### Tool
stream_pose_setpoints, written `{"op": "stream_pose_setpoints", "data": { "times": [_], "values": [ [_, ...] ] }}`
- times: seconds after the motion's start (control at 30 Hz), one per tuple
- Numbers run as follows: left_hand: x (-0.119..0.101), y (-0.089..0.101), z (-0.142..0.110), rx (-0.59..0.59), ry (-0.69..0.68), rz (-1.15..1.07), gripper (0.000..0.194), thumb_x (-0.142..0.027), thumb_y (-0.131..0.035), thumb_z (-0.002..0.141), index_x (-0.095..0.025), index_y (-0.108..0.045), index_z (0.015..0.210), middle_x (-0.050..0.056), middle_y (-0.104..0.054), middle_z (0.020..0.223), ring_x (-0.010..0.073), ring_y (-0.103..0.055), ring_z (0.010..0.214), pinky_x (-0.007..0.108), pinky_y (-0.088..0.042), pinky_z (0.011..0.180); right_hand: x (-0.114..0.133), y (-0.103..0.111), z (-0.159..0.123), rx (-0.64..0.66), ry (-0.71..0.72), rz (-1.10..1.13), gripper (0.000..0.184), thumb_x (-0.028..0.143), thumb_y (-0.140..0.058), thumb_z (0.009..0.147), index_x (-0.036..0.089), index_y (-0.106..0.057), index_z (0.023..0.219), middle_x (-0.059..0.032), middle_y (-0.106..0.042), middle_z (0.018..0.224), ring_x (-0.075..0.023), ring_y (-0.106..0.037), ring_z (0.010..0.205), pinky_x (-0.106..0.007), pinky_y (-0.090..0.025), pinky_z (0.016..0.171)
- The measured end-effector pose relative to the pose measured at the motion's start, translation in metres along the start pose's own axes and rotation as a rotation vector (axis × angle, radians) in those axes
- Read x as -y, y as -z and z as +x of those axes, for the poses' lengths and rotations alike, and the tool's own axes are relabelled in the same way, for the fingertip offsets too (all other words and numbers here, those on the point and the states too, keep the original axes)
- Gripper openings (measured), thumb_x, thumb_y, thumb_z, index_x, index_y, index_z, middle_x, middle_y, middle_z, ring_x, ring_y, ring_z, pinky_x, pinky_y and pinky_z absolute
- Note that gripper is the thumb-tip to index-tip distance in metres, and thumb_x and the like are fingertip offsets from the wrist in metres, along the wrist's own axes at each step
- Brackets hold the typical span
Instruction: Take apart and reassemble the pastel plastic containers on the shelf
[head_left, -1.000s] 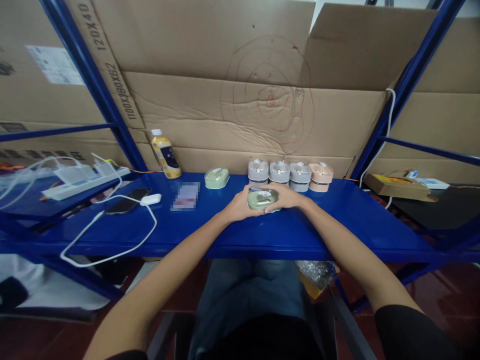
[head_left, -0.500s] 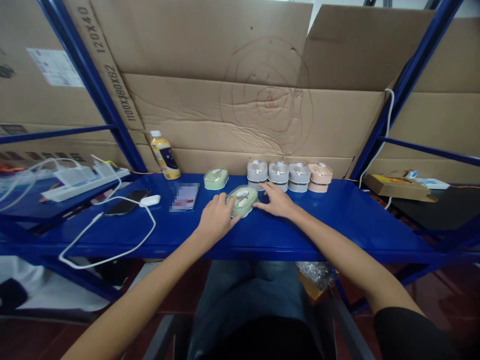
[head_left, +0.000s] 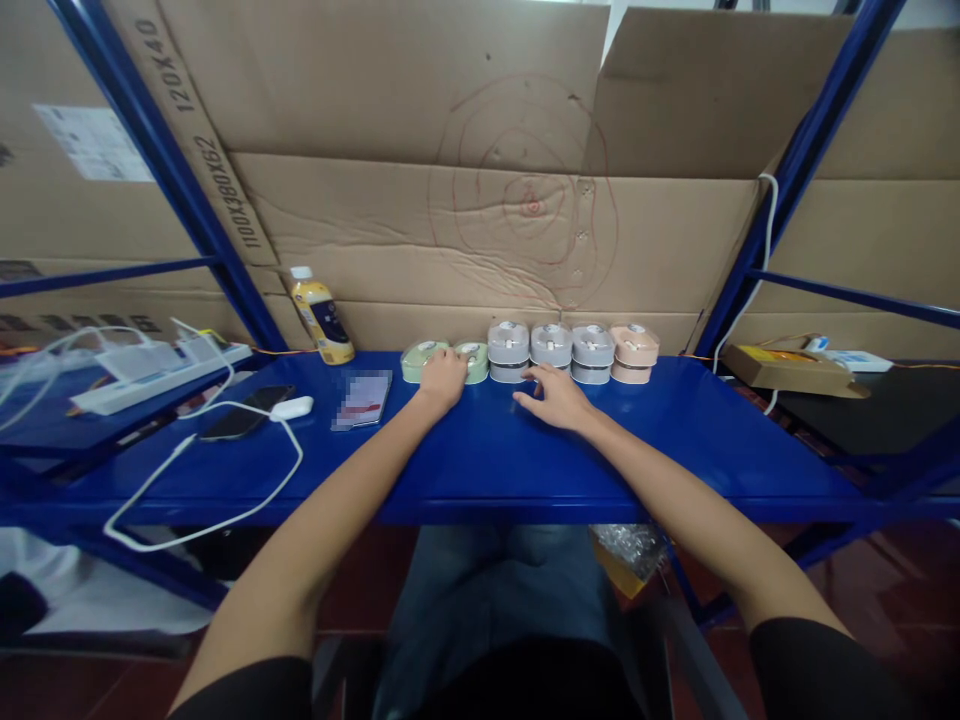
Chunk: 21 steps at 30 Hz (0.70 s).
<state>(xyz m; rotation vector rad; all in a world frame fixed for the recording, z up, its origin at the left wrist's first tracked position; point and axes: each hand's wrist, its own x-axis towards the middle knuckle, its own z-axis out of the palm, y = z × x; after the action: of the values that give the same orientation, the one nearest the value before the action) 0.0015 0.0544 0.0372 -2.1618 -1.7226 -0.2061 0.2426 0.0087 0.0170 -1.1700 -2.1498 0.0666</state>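
Hands apart. The left hand [head_left: 442,380] rests palm-down across two abutting pale green rounded plastic cases [head_left: 412,362]. The open right hand [head_left: 553,396] lies on the glossy blue steel shelf [head_left: 675,450], with stacked grey and peach canisters [head_left: 551,345] just beyond at 12 o'clock. Creased corrugated cardboard [head_left: 420,230] stands behind.

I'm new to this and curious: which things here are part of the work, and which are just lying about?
Part of the work:
left hand, on two sage-green cases
right hand, nearest three grey cases
peach case

Lying about:
yellow-labelled bottle
power strip
phone
white cable
blurred card
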Motion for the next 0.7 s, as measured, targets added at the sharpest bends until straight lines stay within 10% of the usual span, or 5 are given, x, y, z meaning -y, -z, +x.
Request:
{"op": "stream_pose_setpoints", "data": {
  "times": [0.2, 0.43, 0.7],
  "values": [
    [0.023, -0.013, 0.02, -0.118, 0.215, -0.036, 0.052, -0.021, -0.053, 0.094, -0.009, -0.05, 0.145, 0.03, -0.049, 0.146, 0.0441, -0.045, 0.136, 0.052, -0.038, 0.106, 0.0, -0.001, 0.001, 0.009, -0.01, 0.013, 0.033, 0.041, -0.07, 0.091, 0.016, -0.07, 0.114, -0.0083, -0.07, 0.102, -0.0193, -0.065, 0.083, -0.038, -0.052, 0.086],
    [0.045, -0.031, 0.032, 0.1, 0.443, -0.154, 0.064, -0.049, -0.061, 0.091, -0.022, -0.047, 0.147, 0.03, -0.038, 0.155, 0.0503, -0.042, 0.139, 0.062, -0.04, 0.102, -0.002, -0.001, 0.001, 0.022, -0.002, 0.016, 0.031, 0.041, -0.069, 0.092, 0.015, -0.071, 0.11, -0.0085, -0.07, 0.101, -0.0188, -0.065, 0.083, -0.038, -0.051, 0.087],
    [0.051, -0.022, 0.016, -0.119, 0.692, -0.349, 0.073, -0.05, -0.077, 0.077, -0.014, -0.053, 0.136, 0.03, -0.045, 0.142, 0.0492, -0.047, 0.13, 0.059, -0.046, 0.099, -0.002, 0.0, 0.0, 0.014, 0.013, -0.003, 0.028, 0.041, -0.068, 0.093, 0.017, -0.071, 0.108, -0.0069, -0.069, 0.094, -0.0204, -0.065, 0.085, -0.036, -0.051, 0.083]
  ]
}}
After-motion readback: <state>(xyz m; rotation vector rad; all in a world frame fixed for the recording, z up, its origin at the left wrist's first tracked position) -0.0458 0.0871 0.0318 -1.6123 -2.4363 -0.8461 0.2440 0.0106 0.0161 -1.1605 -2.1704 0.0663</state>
